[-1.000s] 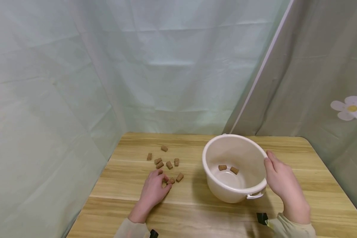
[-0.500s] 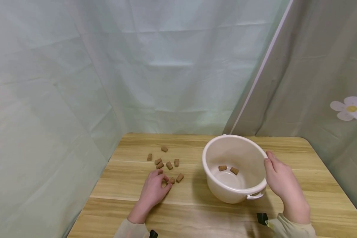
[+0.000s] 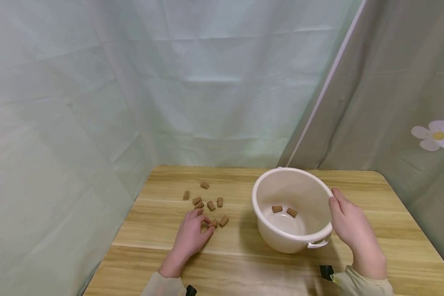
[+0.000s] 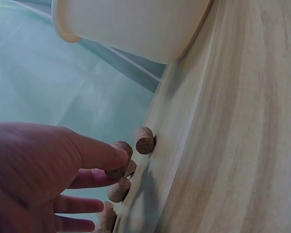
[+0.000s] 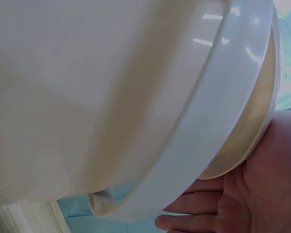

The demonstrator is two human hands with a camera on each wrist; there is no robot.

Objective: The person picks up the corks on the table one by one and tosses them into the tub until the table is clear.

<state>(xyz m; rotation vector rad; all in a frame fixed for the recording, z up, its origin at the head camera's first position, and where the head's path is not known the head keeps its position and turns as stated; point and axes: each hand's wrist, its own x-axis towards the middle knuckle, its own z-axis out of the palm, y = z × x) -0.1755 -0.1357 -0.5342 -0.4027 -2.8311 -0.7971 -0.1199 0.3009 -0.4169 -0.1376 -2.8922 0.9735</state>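
My left hand [image 3: 193,232] pinches a short brown cork [image 4: 122,145] between thumb and forefinger, low over the wooden table. Its other fingers are spread apart in the left wrist view. Right beside it lies another cork [image 3: 224,220]. Several more corks [image 3: 211,205] are scattered just beyond the hand. On the right, my right hand [image 3: 351,224] grips the rim of a white bucket [image 3: 281,242], thumb on the near side; the bucket is tilted toward me. Two corks [image 3: 291,212] lie on the bucket's bottom. Part of my right fingers is hidden behind the rim.
The wooden table [image 3: 244,271] ends at a far edge against pale green curtains [image 3: 222,82]. A side handle [image 3: 318,243] juts from the bucket's near side. A grey curtain with a white flower [image 3: 437,135] hangs to the right.
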